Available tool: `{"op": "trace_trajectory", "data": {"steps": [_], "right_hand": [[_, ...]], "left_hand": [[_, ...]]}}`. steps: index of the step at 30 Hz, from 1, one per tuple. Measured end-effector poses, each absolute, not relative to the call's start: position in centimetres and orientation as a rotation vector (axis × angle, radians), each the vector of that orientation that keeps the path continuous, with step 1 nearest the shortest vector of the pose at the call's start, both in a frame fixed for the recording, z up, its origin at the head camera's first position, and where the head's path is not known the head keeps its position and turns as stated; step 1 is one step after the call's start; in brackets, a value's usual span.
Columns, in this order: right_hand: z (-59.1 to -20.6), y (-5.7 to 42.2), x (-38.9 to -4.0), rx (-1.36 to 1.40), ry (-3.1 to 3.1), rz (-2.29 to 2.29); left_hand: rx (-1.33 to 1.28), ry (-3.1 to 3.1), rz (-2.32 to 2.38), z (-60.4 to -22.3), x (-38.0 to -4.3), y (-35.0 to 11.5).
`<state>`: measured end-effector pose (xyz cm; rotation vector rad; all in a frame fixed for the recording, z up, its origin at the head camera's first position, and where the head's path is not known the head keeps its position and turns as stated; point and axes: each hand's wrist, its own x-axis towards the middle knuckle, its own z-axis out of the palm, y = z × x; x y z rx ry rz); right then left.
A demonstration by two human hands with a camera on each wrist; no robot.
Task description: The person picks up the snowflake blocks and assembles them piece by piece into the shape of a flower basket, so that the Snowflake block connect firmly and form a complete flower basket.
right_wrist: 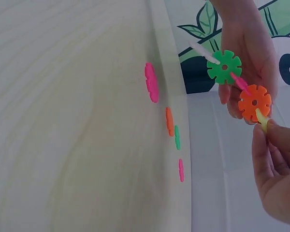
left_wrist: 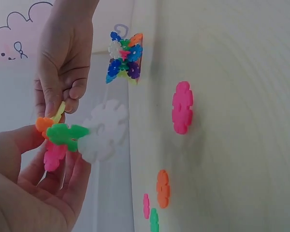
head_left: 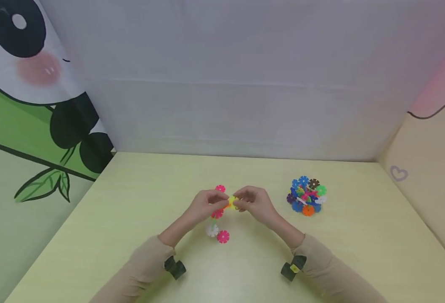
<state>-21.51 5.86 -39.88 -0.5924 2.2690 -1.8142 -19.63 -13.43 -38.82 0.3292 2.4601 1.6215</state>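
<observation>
Above the table, both hands meet at a short chain of notched plastic snowflake discs. My left hand (head_left: 206,205) holds the chain near its orange disc (right_wrist: 254,103) and pink disc (left_wrist: 54,155). Beyond these the chain runs on to a green disc (right_wrist: 224,67) and a white disc (left_wrist: 104,130) at its free end. Between thumb and fingertips, my right hand (head_left: 257,205) pinches a yellow disc (head_left: 233,203). The yellow disc's edge meets the orange disc's rim; how deep it sits in a notch I cannot tell.
A loose pink disc (head_left: 223,236) lies on the table (head_left: 131,235) in front of the hands. Farther back lie an orange disc (left_wrist: 163,188), a green disc (left_wrist: 154,220) and another pink disc (head_left: 220,188). A multicoloured pile of discs (head_left: 306,198) stands to the right.
</observation>
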Motion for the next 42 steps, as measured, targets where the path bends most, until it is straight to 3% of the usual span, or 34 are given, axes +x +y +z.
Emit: {"op": "trace_trajectory", "data": {"steps": [4, 8, 16, 25, 33, 42], "right_hand": [[-38.6, 5.2, -20.6, -0.633, 2.218, -1.818], [-39.8, 4.9, -20.9, -0.598, 2.203, -1.764], [-44.0, 4.3, -21.3, -0.763, 2.315, -1.146], [-44.0, 3.2, -20.9, -0.894, 2.363, -0.875], [-42.6, 4.7, -20.7, -0.949, 2.405, -1.015], [-39.3, 6.9, -20.7, -1.233, 2.681, -1.774]], "left_hand": [[0.338, 2.452, 1.632, -39.5, -19.7, -13.5], [0.263, 2.496, 1.624, -39.9, -19.9, -14.6], [0.034, 2.586, 1.611, -39.6, -20.1, -18.0], [0.039, 2.58, 1.584, -39.3, -19.9, -18.9], [0.042, 2.551, 1.611, -38.9, -19.2, -17.1], [0.115, 2.462, 1.748, -38.2, -18.8, -14.6]]}}
